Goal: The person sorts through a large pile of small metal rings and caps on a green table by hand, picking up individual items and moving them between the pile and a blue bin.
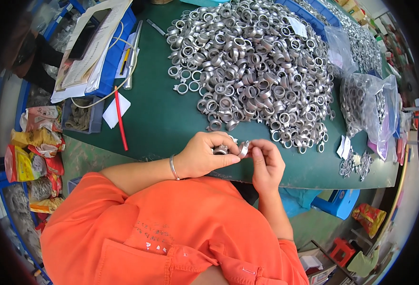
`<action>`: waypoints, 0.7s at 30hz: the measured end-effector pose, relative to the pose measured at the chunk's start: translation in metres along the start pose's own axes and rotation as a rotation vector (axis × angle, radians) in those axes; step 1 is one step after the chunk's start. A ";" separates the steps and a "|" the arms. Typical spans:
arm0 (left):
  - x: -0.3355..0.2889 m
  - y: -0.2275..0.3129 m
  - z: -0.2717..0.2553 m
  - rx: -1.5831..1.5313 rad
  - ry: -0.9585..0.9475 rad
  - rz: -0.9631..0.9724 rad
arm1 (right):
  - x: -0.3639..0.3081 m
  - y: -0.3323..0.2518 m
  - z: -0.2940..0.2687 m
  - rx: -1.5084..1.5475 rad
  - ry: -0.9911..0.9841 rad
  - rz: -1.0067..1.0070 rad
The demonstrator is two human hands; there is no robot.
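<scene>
Near the front edge of the green table, my left hand (202, 154) is closed around a small silver metal ring (221, 150). Between both hands a second metal ring (243, 149) is held. My left thumb touches its one side, and the fingertips of my right hand (268, 165) pinch its other side. Just beyond my hands spreads a large heap of similar metal rings (261, 71), many with a small lug on the side. How many pieces sit inside my left palm is hidden.
On the left lie a red pencil-like stick (121, 121), a white paper slip (116, 111) and a blue bin (109, 71) with papers and a phone (83, 40). Clear bags of rings (356, 102) and a small pile of metal parts (356, 165) lie on the right. A blue stool (340, 203) stands below.
</scene>
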State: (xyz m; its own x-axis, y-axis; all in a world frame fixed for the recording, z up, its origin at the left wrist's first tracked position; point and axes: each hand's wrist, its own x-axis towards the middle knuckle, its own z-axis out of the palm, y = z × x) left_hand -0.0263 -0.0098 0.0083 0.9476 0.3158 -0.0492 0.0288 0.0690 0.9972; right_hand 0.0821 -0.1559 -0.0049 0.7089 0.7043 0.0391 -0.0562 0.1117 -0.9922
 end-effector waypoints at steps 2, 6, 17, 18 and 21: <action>-0.001 -0.001 0.000 0.067 -0.002 0.073 | 0.003 -0.005 -0.005 0.193 -0.110 0.208; 0.000 -0.001 0.002 0.086 0.033 0.099 | -0.001 -0.007 0.000 0.174 -0.172 0.176; -0.006 0.000 -0.007 -0.889 -0.062 -0.676 | 0.006 -0.015 0.006 -0.613 -0.238 -0.567; -0.007 0.004 -0.009 -0.990 -0.059 -0.733 | 0.009 -0.019 0.006 -0.532 -0.374 -0.552; -0.016 -0.021 -0.018 -1.018 -0.083 -0.667 | 0.017 -0.022 0.013 -0.381 -0.346 -0.471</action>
State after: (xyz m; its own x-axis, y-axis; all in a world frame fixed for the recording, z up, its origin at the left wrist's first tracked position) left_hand -0.0477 0.0005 -0.0131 0.8608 -0.1241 -0.4936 0.2902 0.9164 0.2758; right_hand 0.0862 -0.1376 0.0196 0.3291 0.8312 0.4480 0.4975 0.2507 -0.8305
